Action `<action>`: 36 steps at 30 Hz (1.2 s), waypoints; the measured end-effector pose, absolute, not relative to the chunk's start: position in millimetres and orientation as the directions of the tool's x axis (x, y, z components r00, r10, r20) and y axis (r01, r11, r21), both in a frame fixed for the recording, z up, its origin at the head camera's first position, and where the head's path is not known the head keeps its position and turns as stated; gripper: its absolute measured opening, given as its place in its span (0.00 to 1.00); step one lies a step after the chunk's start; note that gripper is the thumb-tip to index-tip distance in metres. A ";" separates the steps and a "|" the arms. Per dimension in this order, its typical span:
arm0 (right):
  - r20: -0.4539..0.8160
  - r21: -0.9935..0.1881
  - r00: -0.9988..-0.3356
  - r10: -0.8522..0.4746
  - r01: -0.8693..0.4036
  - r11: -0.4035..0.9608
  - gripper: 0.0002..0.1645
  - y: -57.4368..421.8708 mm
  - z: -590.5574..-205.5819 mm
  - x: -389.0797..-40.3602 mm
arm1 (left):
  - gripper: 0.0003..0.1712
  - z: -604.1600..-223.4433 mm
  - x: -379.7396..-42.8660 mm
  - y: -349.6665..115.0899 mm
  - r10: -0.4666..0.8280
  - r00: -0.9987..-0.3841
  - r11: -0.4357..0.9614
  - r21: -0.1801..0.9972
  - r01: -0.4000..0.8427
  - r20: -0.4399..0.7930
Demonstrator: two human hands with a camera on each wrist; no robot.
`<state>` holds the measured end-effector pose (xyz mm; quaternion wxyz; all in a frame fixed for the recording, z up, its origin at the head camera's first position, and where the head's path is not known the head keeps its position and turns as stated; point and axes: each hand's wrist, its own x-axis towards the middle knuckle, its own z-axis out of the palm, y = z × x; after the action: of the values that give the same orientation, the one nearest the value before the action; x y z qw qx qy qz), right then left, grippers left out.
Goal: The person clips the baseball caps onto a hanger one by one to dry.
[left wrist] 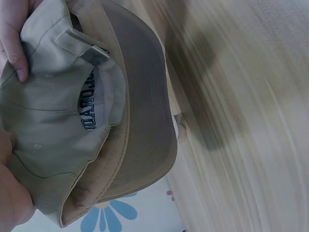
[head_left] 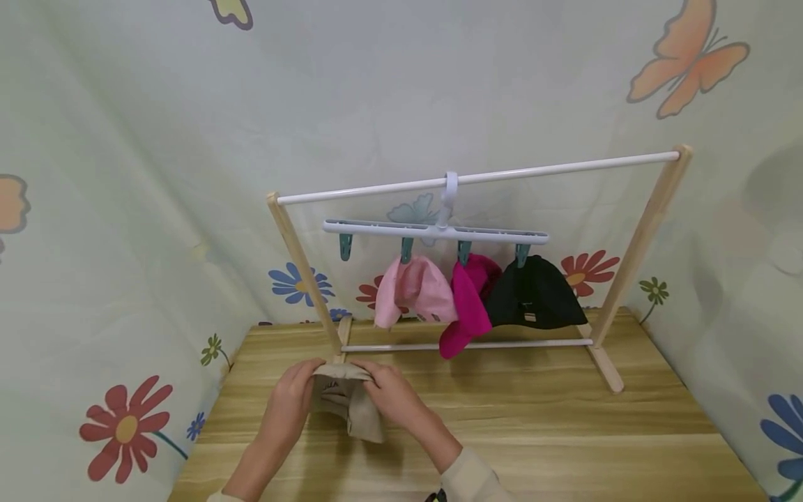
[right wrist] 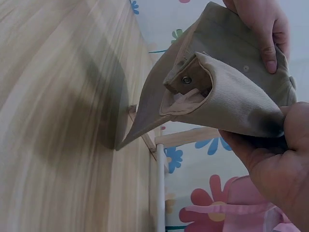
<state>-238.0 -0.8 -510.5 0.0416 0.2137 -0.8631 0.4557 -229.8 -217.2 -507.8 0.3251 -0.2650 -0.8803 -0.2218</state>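
Note:
A beige baseball cap (head_left: pixel 366 415) is held up over the wooden table by both hands, its bill hanging down. My left hand (head_left: pixel 292 394) pinches one side of the crown's upper edge. On the other side, my right hand (head_left: pixel 396 396) grips the fabric between thumb and fingers. The left wrist view shows the back strap and its buckle (left wrist: pixel 96 54), dark lettering inside the opening, and the bill (left wrist: pixel 147 104) beyond. From the right wrist, a metal snap or eyelet (right wrist: pixel 186 79) shows beside the folded opening.
Behind the hands stands a wooden rack with a white top rod (head_left: pixel 552 169). A pale hanger (head_left: pixel 376 228) with several green clips hangs from it. Clipped there are a light pink cap (head_left: pixel 417 286), a magenta cap (head_left: pixel 467 307) and a black cap (head_left: pixel 539 293). The leftmost clip (head_left: pixel 345 246) hangs alone.

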 end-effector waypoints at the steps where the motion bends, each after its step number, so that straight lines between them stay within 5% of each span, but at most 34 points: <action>1: 0.261 -0.770 -0.905 -0.336 -0.405 0.493 0.24 -0.4 -509.1 -238.6 | 0.19 -506.9 -230.0 -217.4 0.322 -0.652 0.762 0.221 0.609 0.687; 19: 0.498 -0.723 -0.826 -0.263 -0.564 0.400 0.22 8.7 -504.6 -240.0 | 0.19 -490.3 -234.9 -215.1 0.297 -0.648 0.768 0.229 0.599 0.701; 36: 0.497 -0.701 -0.823 -0.275 -0.568 0.431 0.21 12.7 -496.3 -241.7 | 0.19 -486.3 -234.5 -210.4 0.292 -0.613 0.763 0.208 0.612 0.735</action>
<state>-241.7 12.7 -496.3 0.1559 0.2534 -0.8315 0.4692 -234.5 -210.4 -486.3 0.3551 -0.2600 -0.8692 -0.2256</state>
